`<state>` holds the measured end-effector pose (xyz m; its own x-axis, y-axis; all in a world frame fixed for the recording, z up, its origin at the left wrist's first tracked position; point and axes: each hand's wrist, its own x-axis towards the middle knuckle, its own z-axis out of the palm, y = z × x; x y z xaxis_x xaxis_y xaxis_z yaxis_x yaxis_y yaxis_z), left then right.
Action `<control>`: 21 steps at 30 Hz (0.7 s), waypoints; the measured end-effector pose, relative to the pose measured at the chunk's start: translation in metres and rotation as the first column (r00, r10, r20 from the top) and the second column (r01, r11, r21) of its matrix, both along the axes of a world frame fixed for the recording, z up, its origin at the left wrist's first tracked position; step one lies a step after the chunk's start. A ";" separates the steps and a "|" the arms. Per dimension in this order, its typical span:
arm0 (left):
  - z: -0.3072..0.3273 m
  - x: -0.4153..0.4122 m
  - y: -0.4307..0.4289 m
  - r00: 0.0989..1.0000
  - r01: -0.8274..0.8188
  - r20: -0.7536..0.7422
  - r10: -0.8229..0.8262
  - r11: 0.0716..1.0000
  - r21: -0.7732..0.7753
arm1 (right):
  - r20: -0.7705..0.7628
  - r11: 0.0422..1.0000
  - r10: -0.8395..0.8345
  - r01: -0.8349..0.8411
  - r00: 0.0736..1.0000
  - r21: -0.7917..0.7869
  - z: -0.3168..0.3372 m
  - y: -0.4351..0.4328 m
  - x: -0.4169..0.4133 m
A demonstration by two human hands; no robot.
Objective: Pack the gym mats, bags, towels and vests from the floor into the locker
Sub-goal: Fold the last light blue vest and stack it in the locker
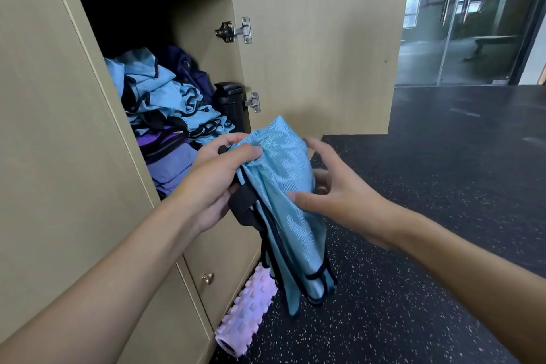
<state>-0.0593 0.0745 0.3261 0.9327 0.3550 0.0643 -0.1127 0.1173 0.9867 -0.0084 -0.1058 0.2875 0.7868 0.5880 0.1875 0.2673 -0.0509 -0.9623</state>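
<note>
A light blue vest (291, 207) with black trim hangs in front of the open locker (74, 139). My left hand (218, 174) grips its bunched top edge. My right hand (334, 186) curls round its right side, thumb pressed on the front of the cloth. Inside the locker lies a heap of blue vests (165, 100) on top of purple folded items (171, 162). A dark purple bag (189, 68) sits at the back, and a black bottle (230, 103) stands at the right wall.
The locker door (319, 47) stands swung open to the right. A pink ridged foam roller (245, 313) lies on the black speckled floor (413, 245) against the lower cabinet. A glass wall (461, 23) is at the far right.
</note>
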 end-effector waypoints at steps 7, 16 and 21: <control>-0.015 -0.002 -0.013 0.995 0.096 0.008 -0.097 0.995 0.033 | 0.045 0.967 -0.206 0.196 0.978 0.161 -0.001 0.006 -0.003; -0.038 -0.006 -0.017 0.964 0.081 0.200 -0.177 0.907 0.414 | -0.036 0.915 -0.290 0.288 0.956 0.284 0.010 0.003 -0.005; -0.027 -0.003 -0.015 0.960 -0.034 0.279 -0.037 0.968 0.247 | 0.020 0.987 -0.095 0.091 0.995 0.131 0.009 -0.003 -0.004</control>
<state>-0.0619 0.0595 0.2987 0.8650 0.2930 0.4074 -0.3875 -0.1259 0.9132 -0.0121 -0.1089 0.2963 0.8308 0.4816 0.2790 0.2925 0.0486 -0.9550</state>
